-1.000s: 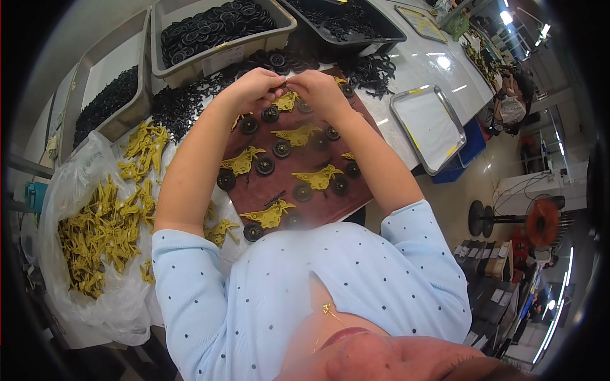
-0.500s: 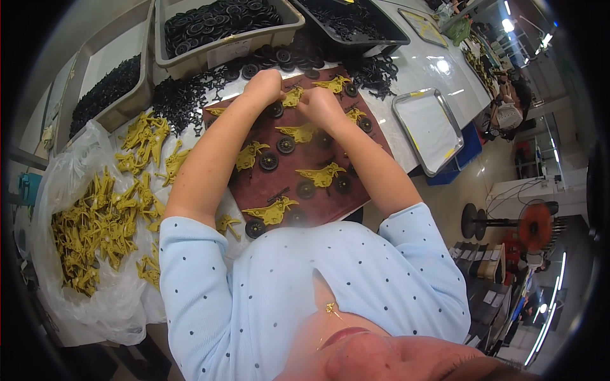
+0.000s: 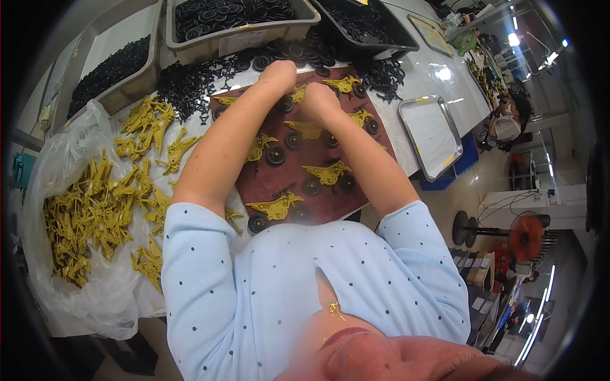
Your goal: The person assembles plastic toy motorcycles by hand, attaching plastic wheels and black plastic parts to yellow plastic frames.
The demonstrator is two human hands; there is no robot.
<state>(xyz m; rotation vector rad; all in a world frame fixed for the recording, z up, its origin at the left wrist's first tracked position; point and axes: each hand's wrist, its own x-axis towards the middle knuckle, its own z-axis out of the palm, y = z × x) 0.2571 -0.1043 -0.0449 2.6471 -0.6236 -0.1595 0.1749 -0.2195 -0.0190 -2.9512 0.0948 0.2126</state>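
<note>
My left hand (image 3: 279, 76) and my right hand (image 3: 321, 100) are close together over the far part of a reddish-brown mat (image 3: 270, 183). Both have curled fingers, and a yellow plastic toy-vehicle body (image 3: 298, 95) shows between them. The fingertips are mostly hidden, so what each hand pinches cannot be made out. A black toy wheel (image 3: 286, 103) lies just below my left hand. More yellow bodies, such as one near me (image 3: 277, 206), lie in rows on the mat with black wheels (image 3: 275, 155) and thin black parts beside them.
At left, a clear plastic bag (image 3: 105, 295) holds a heap of yellow parts (image 3: 95, 216). Behind the mat stand a grey bin (image 3: 244, 37) of black wheels, another grey bin (image 3: 152, 73) and a black bin (image 3: 400, 48). Loose black parts (image 3: 184, 89) lie between. At right is a metal tray (image 3: 432, 136).
The whole view has shifted slightly, so the mat and bins sit a little further right. My hands stay close together at the same yellow body, with the right hand turned slightly.
</note>
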